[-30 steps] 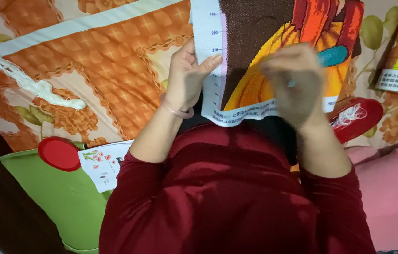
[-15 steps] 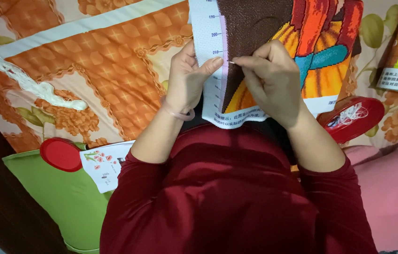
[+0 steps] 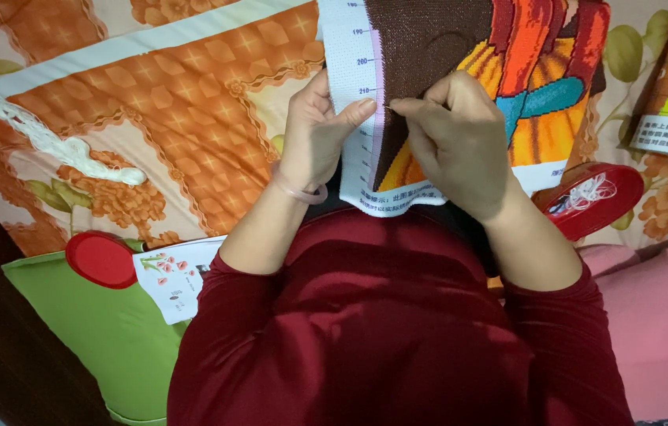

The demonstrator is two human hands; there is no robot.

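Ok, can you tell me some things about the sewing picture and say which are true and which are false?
1. The left hand holds the white edge of the cross-stitch cloth. True.
2. The right hand lies flat on the bedspread. False: its fingertips pinch at the cloth's brown part.
3. A red lid sits on the green bag. True.
4. The red dish holds blue buttons. False: it holds white thread.

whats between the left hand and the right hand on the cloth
In the head view, the white printed margin and pink edge strip of the cross-stitch cloth lie between the left hand and the right hand, thumb and fingertips almost meeting there.
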